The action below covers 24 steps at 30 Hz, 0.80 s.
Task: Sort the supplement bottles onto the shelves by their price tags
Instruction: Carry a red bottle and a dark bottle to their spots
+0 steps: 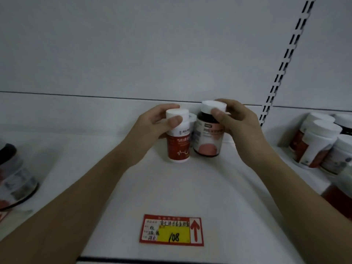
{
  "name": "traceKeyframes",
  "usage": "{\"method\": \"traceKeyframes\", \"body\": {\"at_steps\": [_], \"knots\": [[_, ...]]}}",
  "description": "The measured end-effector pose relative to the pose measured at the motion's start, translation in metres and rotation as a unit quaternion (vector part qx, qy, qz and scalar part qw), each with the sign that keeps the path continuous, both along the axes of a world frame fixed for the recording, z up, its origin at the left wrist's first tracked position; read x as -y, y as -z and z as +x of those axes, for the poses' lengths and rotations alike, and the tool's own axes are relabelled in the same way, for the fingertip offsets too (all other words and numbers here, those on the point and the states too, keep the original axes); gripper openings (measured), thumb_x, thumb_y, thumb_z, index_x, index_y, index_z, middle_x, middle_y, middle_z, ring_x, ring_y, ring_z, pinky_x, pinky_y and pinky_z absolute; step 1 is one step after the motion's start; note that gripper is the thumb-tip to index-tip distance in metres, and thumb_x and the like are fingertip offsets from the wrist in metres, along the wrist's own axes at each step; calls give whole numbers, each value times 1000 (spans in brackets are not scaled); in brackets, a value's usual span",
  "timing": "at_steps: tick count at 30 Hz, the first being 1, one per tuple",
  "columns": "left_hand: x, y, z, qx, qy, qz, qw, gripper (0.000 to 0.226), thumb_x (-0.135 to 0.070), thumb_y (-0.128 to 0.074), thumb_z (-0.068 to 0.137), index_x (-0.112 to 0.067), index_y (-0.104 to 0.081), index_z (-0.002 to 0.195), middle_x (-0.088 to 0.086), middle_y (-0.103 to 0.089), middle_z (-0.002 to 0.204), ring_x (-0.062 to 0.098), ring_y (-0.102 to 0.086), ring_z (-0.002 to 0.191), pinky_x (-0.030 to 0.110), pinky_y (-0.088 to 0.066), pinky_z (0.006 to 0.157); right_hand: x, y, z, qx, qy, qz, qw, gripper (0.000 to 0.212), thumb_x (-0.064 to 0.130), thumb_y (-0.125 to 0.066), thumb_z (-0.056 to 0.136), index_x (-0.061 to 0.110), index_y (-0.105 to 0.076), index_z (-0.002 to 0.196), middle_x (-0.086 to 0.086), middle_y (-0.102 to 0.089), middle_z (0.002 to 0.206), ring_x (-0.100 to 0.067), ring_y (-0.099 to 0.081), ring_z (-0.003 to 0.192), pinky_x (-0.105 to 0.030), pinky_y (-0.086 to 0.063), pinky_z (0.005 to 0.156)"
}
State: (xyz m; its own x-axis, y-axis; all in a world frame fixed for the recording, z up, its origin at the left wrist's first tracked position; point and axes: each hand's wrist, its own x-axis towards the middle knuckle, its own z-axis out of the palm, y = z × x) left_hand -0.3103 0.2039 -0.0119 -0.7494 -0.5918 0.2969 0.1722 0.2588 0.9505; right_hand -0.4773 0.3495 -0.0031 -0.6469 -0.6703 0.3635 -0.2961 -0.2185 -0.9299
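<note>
Left hand (152, 122): grips white cap of red-label bottle (178, 143), mid-shelf (190, 187)
Right hand (234, 122): pinches cap of dark bottle (208, 139), pink label, touching the red one
Price tag (171, 230): front edge, handwritten "108", red arrow
Bottle writing: too blurred

price tag (171, 230) reads 108, red up-arrow

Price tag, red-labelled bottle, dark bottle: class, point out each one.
price tag (174, 237): head view, yellow field.
red-labelled bottle (178, 147): head view, red label.
dark bottle (208, 143): head view, front label.
</note>
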Motion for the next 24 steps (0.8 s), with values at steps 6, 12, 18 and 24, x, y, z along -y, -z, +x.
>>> {"method": "traceKeyframes", "body": {"at_steps": [6,12,18,24], "knots": [[-7,-5,4,-44,41,85,995,40,-34,-61,76,-17,-62,112,-3,-72,99,12,-69,91,27,-56,77,-5,-3,9,38,-91,-17,995,29,22,-57,93,16,-65,120,5,-73,105,-7,-68,98,-30,-51,82],[-5,-11,15,-74,36,98,992,38,-33,-54,81,-16,-62,114,6,-67,113,19,-65,100,29,-55,84,-5,-3,12,44,-122,-27,991,46,33,-59,82,14,-64,123,3,-72,107,-11,-66,100,-36,-50,86],[-5,-12,18,-81,24,102,991,40,-34,-54,80,-18,-63,115,2,-69,111,20,-65,105,33,-54,90,-3,0,12,45,-125,-34,991,39,30,-59,87,14,-65,122,2,-72,106,-11,-66,99,-32,-49,84],[-3,-13,16,-91,33,104,990,37,-32,-54,83,-16,-63,116,5,-68,113,23,-63,107,39,-50,96,-2,3,6,50,-124,-36,990,33,27,-57,92,15,-65,122,3,-72,108,-11,-65,102,-33,-49,87]]}}
